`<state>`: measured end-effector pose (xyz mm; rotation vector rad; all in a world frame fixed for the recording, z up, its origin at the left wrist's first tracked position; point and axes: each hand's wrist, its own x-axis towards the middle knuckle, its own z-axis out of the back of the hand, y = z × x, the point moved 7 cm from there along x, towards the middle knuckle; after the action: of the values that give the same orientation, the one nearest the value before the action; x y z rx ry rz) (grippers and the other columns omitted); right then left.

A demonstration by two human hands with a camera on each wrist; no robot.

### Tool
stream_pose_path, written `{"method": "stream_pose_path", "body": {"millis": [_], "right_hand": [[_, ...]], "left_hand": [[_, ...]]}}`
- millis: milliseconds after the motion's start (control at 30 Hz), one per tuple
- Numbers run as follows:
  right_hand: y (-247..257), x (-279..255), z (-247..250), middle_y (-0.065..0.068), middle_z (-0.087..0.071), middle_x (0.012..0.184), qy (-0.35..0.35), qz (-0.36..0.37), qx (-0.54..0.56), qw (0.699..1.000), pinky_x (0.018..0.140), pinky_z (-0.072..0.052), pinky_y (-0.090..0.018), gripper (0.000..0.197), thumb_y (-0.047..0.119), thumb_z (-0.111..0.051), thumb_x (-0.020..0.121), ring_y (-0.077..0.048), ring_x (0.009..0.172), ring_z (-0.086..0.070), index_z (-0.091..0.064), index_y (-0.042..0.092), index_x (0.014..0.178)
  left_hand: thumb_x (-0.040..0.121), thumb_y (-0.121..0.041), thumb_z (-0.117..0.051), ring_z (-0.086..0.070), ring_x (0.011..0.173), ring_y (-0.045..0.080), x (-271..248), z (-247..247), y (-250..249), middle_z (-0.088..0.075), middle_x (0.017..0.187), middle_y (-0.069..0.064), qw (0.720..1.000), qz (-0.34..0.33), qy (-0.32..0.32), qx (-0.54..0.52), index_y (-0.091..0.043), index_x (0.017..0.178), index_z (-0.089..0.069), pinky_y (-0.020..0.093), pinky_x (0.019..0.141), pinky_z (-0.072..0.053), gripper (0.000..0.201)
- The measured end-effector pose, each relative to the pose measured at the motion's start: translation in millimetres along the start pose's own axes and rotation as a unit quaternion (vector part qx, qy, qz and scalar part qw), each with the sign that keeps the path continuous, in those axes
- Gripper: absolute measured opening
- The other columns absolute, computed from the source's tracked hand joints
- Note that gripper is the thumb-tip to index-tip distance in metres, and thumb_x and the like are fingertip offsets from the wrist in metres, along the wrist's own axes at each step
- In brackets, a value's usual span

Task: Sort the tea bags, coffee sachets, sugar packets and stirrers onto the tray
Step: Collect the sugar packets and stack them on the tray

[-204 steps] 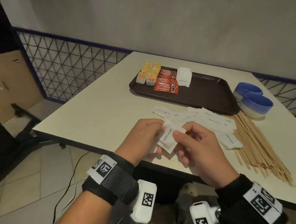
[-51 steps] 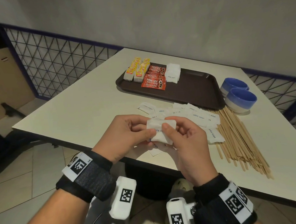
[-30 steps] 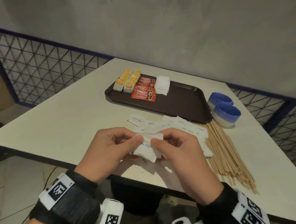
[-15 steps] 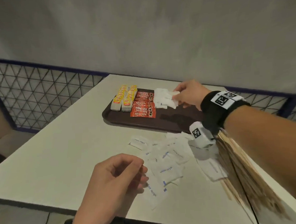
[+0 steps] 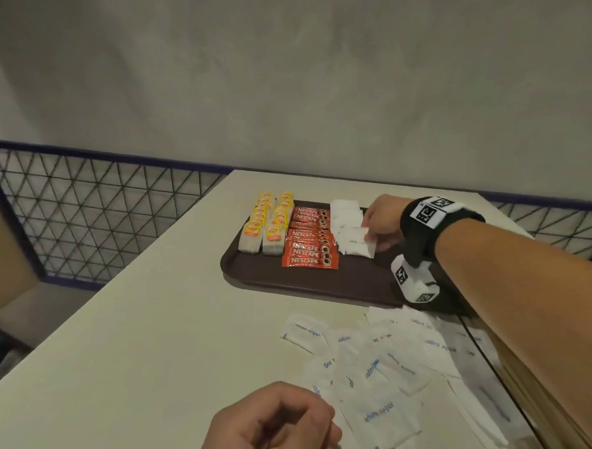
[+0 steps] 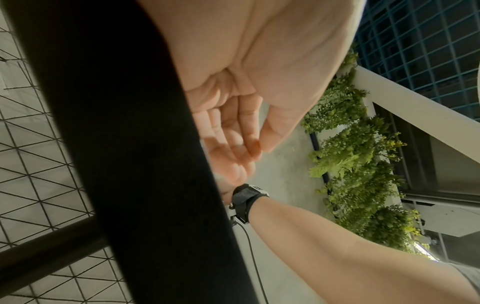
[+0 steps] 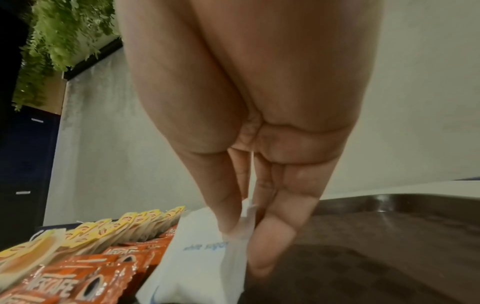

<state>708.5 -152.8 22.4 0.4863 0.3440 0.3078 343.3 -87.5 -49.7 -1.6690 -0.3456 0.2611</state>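
A dark brown tray (image 5: 325, 284) holds yellow-tagged tea bags (image 5: 267, 225) at its left, red coffee sachets (image 5: 309, 240) beside them, and a pile of white sugar packets (image 5: 345, 211). My right hand (image 5: 374, 234) reaches over the tray and pinches a small stack of sugar packets (image 5: 355, 245) between thumb and fingers, low over the tray floor just in front of that pile. The right wrist view shows the pinched stack (image 7: 202, 257) touching the tray next to the sachets (image 7: 78, 283). My left hand (image 5: 274, 428) hovers near the table's front edge, loosely curled and holding nothing.
Several loose sugar packets (image 5: 374, 368) lie spread on the white table (image 5: 140, 352) between the tray and my left hand. Wooden stirrers (image 5: 523, 401) show only as a sliver under my right forearm. A wire mesh fence (image 5: 98, 217) runs beyond the table's left edge.
My right hand took the sugar stack from both hands to the tray and has now lowered it just in front of the sugar pile. The left hand stayed near the front edge.
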Motion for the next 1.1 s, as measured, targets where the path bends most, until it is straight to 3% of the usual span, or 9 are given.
{"method": "stream_pose_path", "body": {"millis": [233,333,467,567,733,867,967,1033,1100], "right_hand": [[-2,6,-5,-0.016,-0.078,0.094,0.023,-0.023,-0.033,0.999,0.083,-0.064,-0.047,0.043,0.023,-0.091,0.076,-0.030,0.078,-0.079,-0.068,0.004,0.107],[5,1,-13,-0.015,-0.076,0.102,0.050,-0.021,-0.086,0.995,0.085,-0.063,-0.049,0.063,0.024,-0.095,0.069,-0.032,0.085,-0.078,-0.063,0.005,0.120],[15,-4,-19,-0.015,-0.071,0.111,0.053,-0.015,-0.124,0.991,0.091,-0.060,-0.052,0.078,0.015,-0.093,0.073,-0.033,0.091,-0.077,-0.051,0.001,0.138],[20,-6,-20,-0.015,-0.073,0.109,0.046,-0.008,-0.125,0.991,0.092,-0.060,-0.052,0.077,0.016,-0.092,0.074,-0.032,0.091,-0.077,-0.052,0.002,0.138],[29,-34,4,-0.018,-0.075,0.101,-0.017,0.050,-0.208,0.977,0.087,-0.062,-0.052,0.062,0.040,-0.084,0.082,-0.033,0.087,-0.076,-0.057,0.002,0.125],[30,-88,12,-0.008,-0.075,0.091,0.025,0.119,-0.267,0.956,0.074,-0.064,-0.037,0.038,0.045,-0.074,0.090,-0.021,0.072,-0.072,-0.067,0.015,0.112],[4,-134,2,-0.001,-0.073,0.086,0.106,0.113,-0.324,0.933,0.067,-0.060,-0.028,0.028,0.045,-0.077,0.088,-0.014,0.069,-0.067,-0.069,0.021,0.102],[-23,-154,-3,-0.003,-0.074,0.095,0.146,0.078,-0.368,0.915,0.073,-0.063,-0.029,0.033,0.046,-0.080,0.084,-0.016,0.078,-0.069,-0.070,0.022,0.103],[-45,-167,-6,-0.002,-0.072,0.102,0.161,0.056,-0.397,0.902,0.085,-0.063,-0.035,0.040,0.049,-0.082,0.080,-0.018,0.088,-0.070,-0.070,0.023,0.107]], "left_hand": [[0.053,-0.048,-0.075,-0.072,0.065,0.027,0,-1,2,-0.076,0.073,0.017,0.999,-0.005,0.025,0.022,-0.013,0.067,-0.077,0.022,0.065,-0.054,0.037],[0.057,-0.037,-0.078,-0.072,0.063,0.031,-1,-2,1,-0.074,0.071,0.019,1.000,-0.001,0.014,0.022,-0.011,0.065,-0.076,0.024,0.064,-0.055,0.027],[0.068,-0.023,-0.071,-0.069,0.061,0.034,-5,-5,-1,-0.073,0.071,0.022,1.000,0.018,0.015,0.001,-0.009,0.067,-0.075,0.031,0.063,-0.056,0.014],[0.069,-0.022,-0.071,-0.067,0.058,0.034,-5,-5,-3,-0.073,0.071,0.023,1.000,0.015,0.011,-0.010,-0.010,0.067,-0.076,0.033,0.060,-0.055,0.013],[0.067,-0.020,-0.072,-0.065,0.058,0.034,-8,-5,-2,-0.071,0.071,0.027,0.999,0.008,-0.027,-0.035,-0.005,0.069,-0.075,0.039,0.064,-0.055,0.015],[0.066,-0.023,-0.078,-0.067,0.066,0.024,-13,-1,0,-0.072,0.073,0.018,0.998,-0.027,-0.059,-0.006,-0.008,0.076,-0.078,0.047,0.085,-0.060,0.018],[0.075,-0.027,-0.079,-0.073,0.079,0.019,-17,-4,-9,-0.076,0.080,0.003,0.991,-0.096,-0.040,0.087,-0.025,0.081,-0.079,0.033,0.084,-0.059,0.007],[0.082,-0.017,-0.082,-0.072,0.085,0.013,-19,-6,-13,-0.075,0.086,-0.007,0.977,-0.132,-0.046,0.163,-0.032,0.080,-0.076,0.021,0.078,-0.054,0.016],[0.081,-0.019,-0.079,-0.071,0.091,0.012,-21,-10,-17,-0.072,0.093,-0.013,0.963,-0.153,-0.046,0.215,-0.037,0.084,-0.073,0.021,0.078,-0.054,0.020]]}}
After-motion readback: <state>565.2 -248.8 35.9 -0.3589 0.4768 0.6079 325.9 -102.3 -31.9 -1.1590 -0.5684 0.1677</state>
